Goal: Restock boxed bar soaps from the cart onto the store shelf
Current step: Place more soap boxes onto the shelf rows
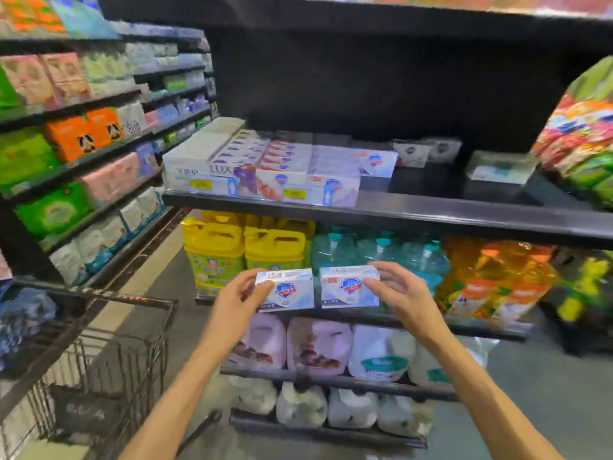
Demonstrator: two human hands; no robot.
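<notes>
The shelf (431, 212) ran across the view at chest height, its left half packed with rows of boxed soaps (285, 167) and its right half mostly bare dark board behind the front lip. The cart (109, 353) stood low on the left, well apart from the hands. Below the shelf edge, the left hand (237, 298) held one soap box (286, 290) by its left end, thumb on the front face and fingers behind, while the right hand (403, 293) gripped a second soap box (349, 287) by its right end the same way; the two boxes sat side by side, almost touching, labels facing out. To place them well, it seemed best to lift both clear of the front lip, keep them level and label-forward, and slide them into the gap just right of the matching blue-and-white boxes, squaring them with that row.
</notes>
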